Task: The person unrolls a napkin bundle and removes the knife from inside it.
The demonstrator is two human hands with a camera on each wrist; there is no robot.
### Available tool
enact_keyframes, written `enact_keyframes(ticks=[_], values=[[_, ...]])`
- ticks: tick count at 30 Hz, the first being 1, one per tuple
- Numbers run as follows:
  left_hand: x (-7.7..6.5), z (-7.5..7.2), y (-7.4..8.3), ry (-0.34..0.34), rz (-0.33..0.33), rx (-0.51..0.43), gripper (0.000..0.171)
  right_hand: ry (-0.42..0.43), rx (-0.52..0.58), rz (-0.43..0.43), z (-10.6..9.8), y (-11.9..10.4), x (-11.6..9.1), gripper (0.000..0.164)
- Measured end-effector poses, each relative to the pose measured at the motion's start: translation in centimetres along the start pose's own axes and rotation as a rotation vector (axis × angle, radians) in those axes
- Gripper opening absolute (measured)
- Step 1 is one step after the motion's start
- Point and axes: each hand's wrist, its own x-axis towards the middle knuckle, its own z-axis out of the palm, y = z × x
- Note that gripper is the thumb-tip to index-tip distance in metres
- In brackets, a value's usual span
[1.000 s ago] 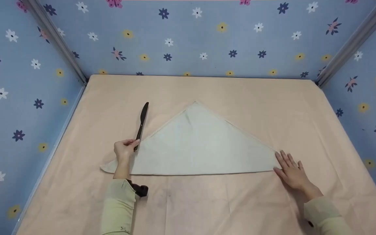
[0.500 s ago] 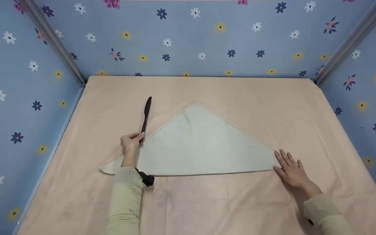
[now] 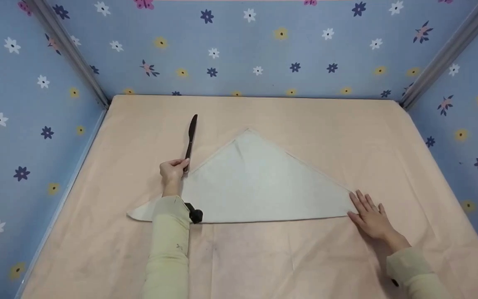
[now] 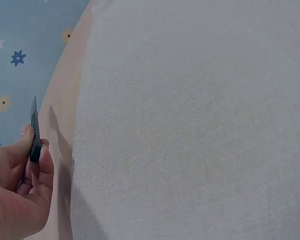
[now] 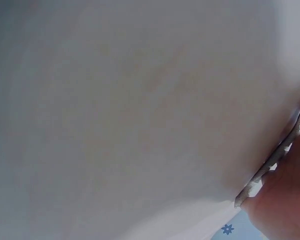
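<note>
My left hand (image 3: 173, 173) pinches the lower end of a black table knife (image 3: 192, 128) between thumb and fingers. Its blade points away, toward the back of the table. Beneath and to the right lies a pale cloth (image 3: 259, 185), folded into a wide triangle with its peak at the back. In the left wrist view, the knife (image 4: 35, 132) is seen nearly end-on and casts a shadow. At the cloth's right corner, my right hand (image 3: 371, 216) lies with fingers extended, touching the edge. In the right wrist view, part of that hand (image 5: 285, 192) shows beside the cloth's edge.
A peach tablecloth (image 3: 313, 124) covers the table. Blue walls with flowers (image 3: 239, 41) close in the back and both sides, with grey posts (image 3: 73, 54) at the corners. A small black device (image 3: 196, 214) is strapped at my left wrist.
My left hand has moved the knife away from me and slightly right, along the cloth's left slanting edge. The right hand and the cloth have stayed in place.
</note>
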Motion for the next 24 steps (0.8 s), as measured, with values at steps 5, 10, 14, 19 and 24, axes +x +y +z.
enact_keyframes(ticks=[5,10,14,19,24], values=[[0.2,0.5,0.5,0.003,-0.01,0.047,0.025,0.004,-0.001,0.004,0.1,0.1,0.0,0.063],[0.4,0.8,0.6,0.011,0.003,0.055,0.025,0.003,0.013,0.006,0.0,0.0,0.0,0.063],[0.6,1.0,0.6,-0.009,0.003,0.049,0.024,0.006,0.012,0.008,-0.1,0.1,-0.1,0.063],[0.8,1.3,0.8,-0.052,-0.017,0.025,0.024,0.004,0.009,0.005,0.1,0.3,0.0,0.063],[1.0,1.3,1.0,-0.053,-0.046,-0.026,0.021,-0.008,0.002,0.008,0.2,0.4,0.2,0.064]])
